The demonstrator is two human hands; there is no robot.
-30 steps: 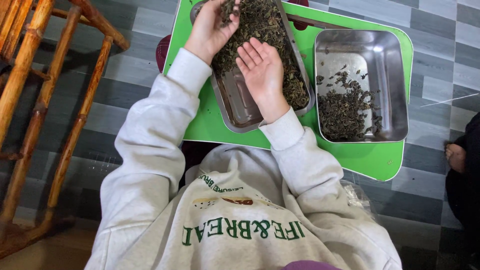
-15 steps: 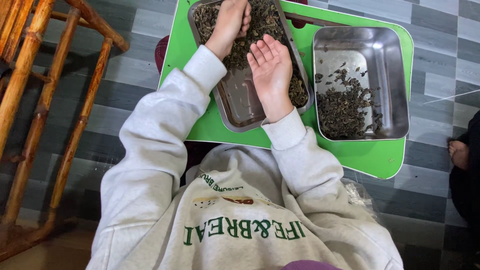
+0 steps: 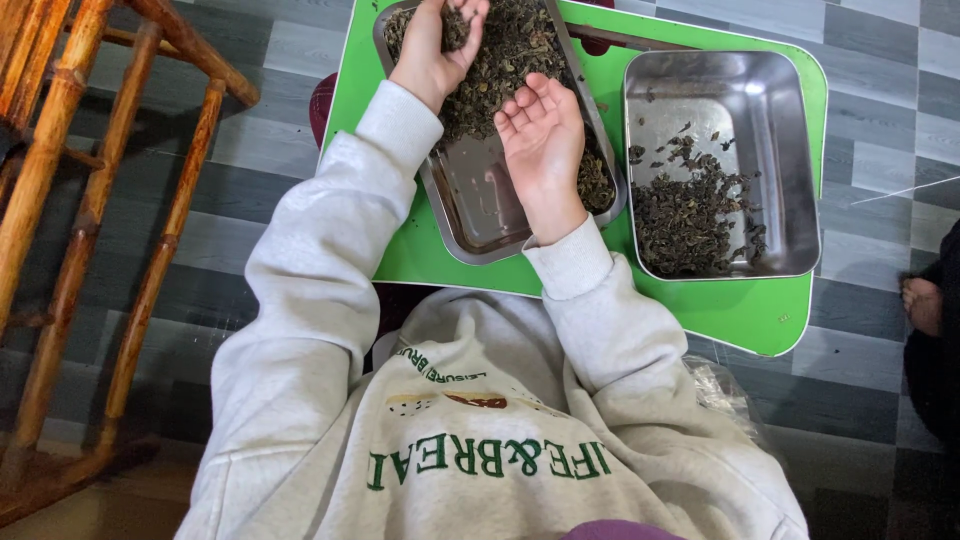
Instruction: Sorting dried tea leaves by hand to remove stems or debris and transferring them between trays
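a person in a pale grey sweatshirt [image 3: 480, 420] bent over a green table [image 3: 760, 310] set on a grey tiled floor [image 3: 880, 60]. the left hand [image 3: 435, 50], at 12 o'clock in the frame, was sunk into a heap of dark dried leaves [image 3: 505, 60] in a steel tray [image 3: 480, 200], its grip curled and pinching a clump of them. the right hand [image 3: 545, 145] lay just beside it at 1 o'clock, palm up over the same tray, its grip spread and holding nothing. the leaves filled the far end of that tray, while the near end showed bare metal. a second steel tray [image 3: 760, 90] stood at 3 o'clock of the first, close by, with a thinner scatter of sorted leaves [image 3: 690, 215] in its near half. a wooden chair frame [image 3: 110, 210] stood at 9 o'clock. another person's hand [image 3: 922, 305] showed at the 3 o'clock edge of the frame.
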